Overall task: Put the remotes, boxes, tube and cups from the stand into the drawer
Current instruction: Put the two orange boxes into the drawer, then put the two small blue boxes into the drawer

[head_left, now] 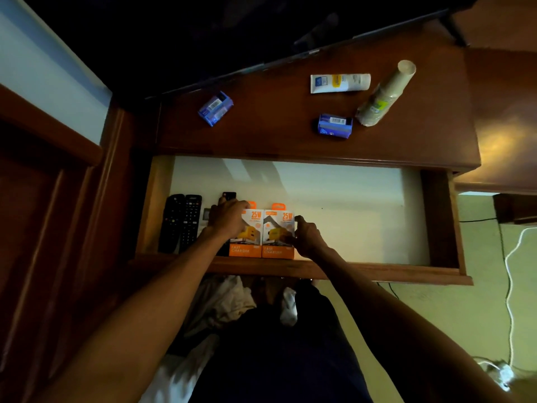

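The open drawer (pixel 348 199) holds two black remotes (pixel 180 222) at its left and a third dark remote (pixel 229 196) partly hidden behind my left hand. Two orange charger boxes lie side by side: my left hand (pixel 228 218) rests on the left box (pixel 247 237), and my right hand (pixel 305 237) grips the right edge of the right box (pixel 276 231). On the wooden stand (pixel 276 135) above lie two blue boxes (pixel 215 108) (pixel 334 125), a white tube (pixel 340 82) and a stack of paper cups (pixel 383 94) on its side.
A dark TV (pixel 203 39) stands at the back of the stand. The drawer's right half shows bare white lining. White and black cables (pixel 510 257) hang over the floor at right. Clothes (pixel 229 303) lie below the drawer front.
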`<move>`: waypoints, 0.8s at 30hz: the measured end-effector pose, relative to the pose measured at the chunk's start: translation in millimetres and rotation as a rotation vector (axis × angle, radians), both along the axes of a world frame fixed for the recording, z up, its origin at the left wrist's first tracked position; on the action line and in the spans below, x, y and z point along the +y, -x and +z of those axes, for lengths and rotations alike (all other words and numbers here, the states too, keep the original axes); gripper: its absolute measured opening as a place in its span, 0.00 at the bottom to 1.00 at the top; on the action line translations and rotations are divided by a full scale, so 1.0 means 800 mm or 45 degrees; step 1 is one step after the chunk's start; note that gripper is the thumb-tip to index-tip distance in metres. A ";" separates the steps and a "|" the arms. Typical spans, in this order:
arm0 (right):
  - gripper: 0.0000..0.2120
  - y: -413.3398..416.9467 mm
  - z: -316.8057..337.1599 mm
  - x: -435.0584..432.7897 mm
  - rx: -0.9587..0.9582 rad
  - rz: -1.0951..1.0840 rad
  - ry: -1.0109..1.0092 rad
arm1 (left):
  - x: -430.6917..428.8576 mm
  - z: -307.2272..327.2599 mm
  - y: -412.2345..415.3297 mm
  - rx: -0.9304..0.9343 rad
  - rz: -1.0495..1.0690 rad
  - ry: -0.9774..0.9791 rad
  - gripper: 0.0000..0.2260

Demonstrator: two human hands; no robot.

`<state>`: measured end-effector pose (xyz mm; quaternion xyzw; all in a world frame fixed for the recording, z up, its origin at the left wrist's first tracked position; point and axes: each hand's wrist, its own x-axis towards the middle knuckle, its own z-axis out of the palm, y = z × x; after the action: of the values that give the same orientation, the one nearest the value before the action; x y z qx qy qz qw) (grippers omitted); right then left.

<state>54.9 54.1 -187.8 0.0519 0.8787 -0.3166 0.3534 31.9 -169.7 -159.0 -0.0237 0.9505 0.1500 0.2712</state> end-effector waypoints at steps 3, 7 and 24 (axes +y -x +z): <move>0.30 0.000 0.003 0.003 0.000 0.042 0.018 | -0.006 -0.007 -0.007 0.015 0.037 -0.132 0.26; 0.33 -0.001 0.007 0.007 -0.031 0.114 0.003 | -0.010 -0.007 -0.012 -0.003 0.014 -0.174 0.26; 0.24 0.247 0.177 0.035 0.806 0.343 -0.405 | -0.068 0.124 0.199 0.687 0.494 -0.097 0.22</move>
<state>-142.7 82.0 -46.0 -0.1102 0.9816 -0.1271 0.0905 -127.3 -224.1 -60.0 -0.1535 0.9595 0.2352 -0.0234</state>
